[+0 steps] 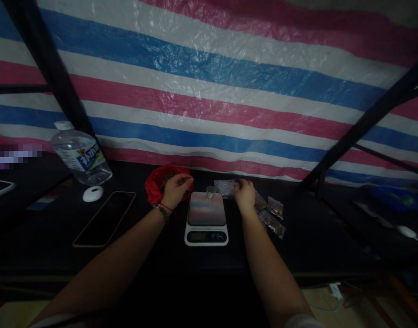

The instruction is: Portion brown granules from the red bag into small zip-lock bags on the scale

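A white kitchen scale (206,214) lies between my hands, with a small clear cup (210,192) at the far edge of its metal plate. Over a red plastic bag (153,184) holding small brownish bits is my left hand (176,189), its thumb and fingers drawn together; anything between them is too small to make out. My right hand (245,197) has curled fingers at the right edge of some flat clear plastic bags (224,187); whether it grips one is hidden. Beside that hand lie several small filled clear packets (273,224).
A large clear bottle (80,155), a white rounded object (93,194) and a dark phone (105,219) are on the left of the black table (307,237). Slanted black metal bars (352,130) flank the workspace, with a striped plastic sheet (222,100) behind.
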`<state>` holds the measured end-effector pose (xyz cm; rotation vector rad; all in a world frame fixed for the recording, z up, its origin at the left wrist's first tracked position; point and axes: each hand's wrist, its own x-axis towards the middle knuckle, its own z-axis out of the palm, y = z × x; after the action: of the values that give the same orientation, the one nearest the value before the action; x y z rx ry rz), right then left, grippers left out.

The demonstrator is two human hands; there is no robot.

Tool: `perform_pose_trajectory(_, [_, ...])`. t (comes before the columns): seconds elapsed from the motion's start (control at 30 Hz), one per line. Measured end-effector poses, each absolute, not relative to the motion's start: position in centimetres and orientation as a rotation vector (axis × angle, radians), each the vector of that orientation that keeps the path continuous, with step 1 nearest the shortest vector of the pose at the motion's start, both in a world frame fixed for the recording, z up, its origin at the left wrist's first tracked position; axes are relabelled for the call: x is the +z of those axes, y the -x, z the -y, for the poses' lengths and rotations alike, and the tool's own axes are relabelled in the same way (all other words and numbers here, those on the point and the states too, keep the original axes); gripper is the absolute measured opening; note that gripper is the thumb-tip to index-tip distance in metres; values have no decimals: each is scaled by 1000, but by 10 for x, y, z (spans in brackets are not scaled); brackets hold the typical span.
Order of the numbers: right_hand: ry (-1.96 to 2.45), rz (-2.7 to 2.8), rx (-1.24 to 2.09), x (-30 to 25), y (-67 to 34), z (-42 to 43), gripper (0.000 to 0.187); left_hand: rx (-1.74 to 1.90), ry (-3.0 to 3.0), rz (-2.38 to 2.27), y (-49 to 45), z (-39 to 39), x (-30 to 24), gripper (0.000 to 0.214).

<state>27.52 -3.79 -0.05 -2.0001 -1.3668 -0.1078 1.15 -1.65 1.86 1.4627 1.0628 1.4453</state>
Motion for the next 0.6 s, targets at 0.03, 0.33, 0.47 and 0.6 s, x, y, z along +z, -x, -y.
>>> perform_pose_trajectory(0.03, [1979,1415,-150,0,-272,39,38,1437,-1477,-1068,-12,17,18,30])
perform_pose_trajectory(0.33, [2069,2032,105,-6,-252,40,34,1355,-1549,-1016,-14,16,12,32])
perform_pose_trajectory(0.47, [2098,2001,102,-6,-253,39,35,1328,-1671,-1045,-13,14,9,32])
perform_pose_trajectory(0.6, [2178,1794,40,9,-272,45,36,1311,-1909,-1088,-9,15,9,28])
